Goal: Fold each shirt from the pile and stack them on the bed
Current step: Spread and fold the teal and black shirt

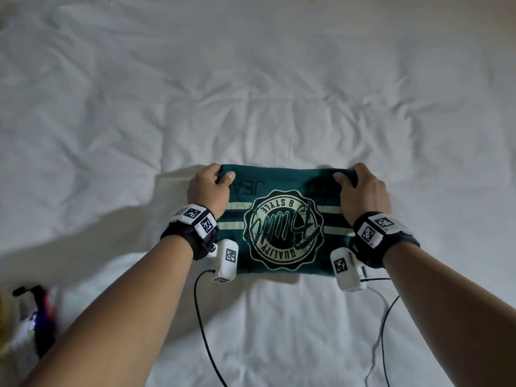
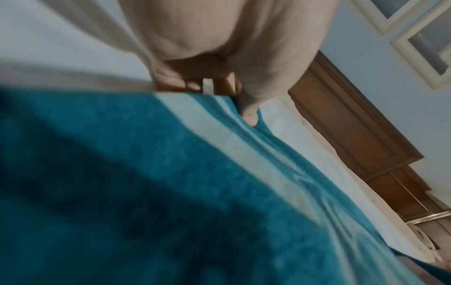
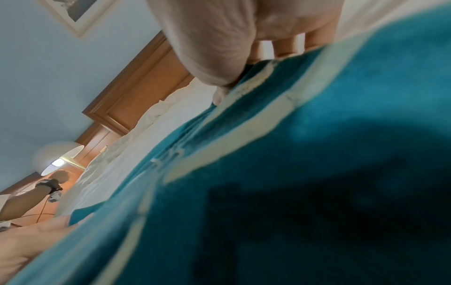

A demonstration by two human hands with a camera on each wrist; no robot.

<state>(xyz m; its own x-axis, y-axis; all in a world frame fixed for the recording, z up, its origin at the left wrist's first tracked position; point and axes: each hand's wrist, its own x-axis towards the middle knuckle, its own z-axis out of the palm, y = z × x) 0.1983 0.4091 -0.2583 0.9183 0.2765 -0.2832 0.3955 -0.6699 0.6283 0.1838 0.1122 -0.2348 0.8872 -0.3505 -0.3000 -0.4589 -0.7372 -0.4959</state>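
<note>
Low in the frame, the left hand [image 1: 208,188] and right hand [image 1: 363,191] each pinch a far corner of the folded green shirt [image 1: 282,227] on the bed [image 1: 251,93]. This looks like the last fold; next, probably carry it to the stack.

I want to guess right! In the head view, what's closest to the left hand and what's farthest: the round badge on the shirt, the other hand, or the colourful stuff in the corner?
From the left hand:
1. Round badge, mid-shirt, just right.
2. Right hand, at the shirt's far-right corner.
3. Colourful stuff, blurred, bottom-left on the bed.

A teal shirt [image 1: 282,219] with a cream round emblem and stripes lies folded flat on the white bed [image 1: 251,93].
</note>
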